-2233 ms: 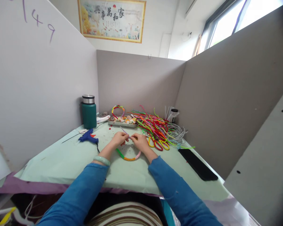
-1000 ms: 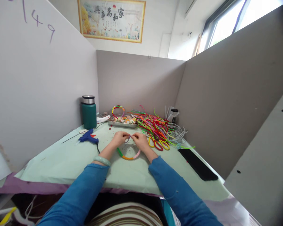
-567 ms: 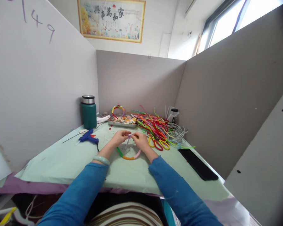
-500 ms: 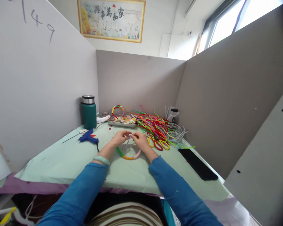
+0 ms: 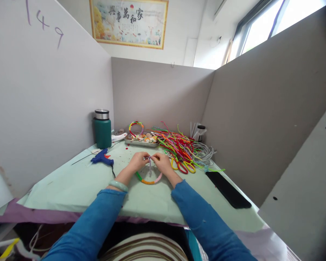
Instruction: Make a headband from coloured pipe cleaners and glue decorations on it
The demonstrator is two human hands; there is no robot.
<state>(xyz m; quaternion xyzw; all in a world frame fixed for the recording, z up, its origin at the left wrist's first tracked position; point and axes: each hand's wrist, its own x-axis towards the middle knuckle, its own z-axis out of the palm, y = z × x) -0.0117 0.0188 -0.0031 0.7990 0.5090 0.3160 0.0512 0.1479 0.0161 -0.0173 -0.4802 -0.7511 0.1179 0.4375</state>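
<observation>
A hoop [image 5: 148,182] wrapped in green, orange and pink fuzzy bands leans toward me over the table, its far side up between my hands. From that far side hangs a light purple pipe cleaner [image 5: 150,166], dropping inside the ring. My left hand [image 5: 137,162] is closed at the hoop's upper left, fingertips pinched by the purple strand. Opposite it, my right hand [image 5: 162,162] pinches the purple pipe cleaner near the top of the ring. Fingers hide much of the hoop's upper part.
A blue glue gun [image 5: 102,157] and a green bottle [image 5: 102,128] stand left. Behind are a metal tray [image 5: 141,144] of small pieces, a finished-looking colourful ring [image 5: 136,123] and a heap of pipe cleaners [image 5: 179,145]. A black phone-like slab [image 5: 228,190] lies right.
My left hand has shifted slightly, its fingers more curled in at the hoop. The loose purple strand now hangs straighter down inside the ring. My right hand has barely moved.
</observation>
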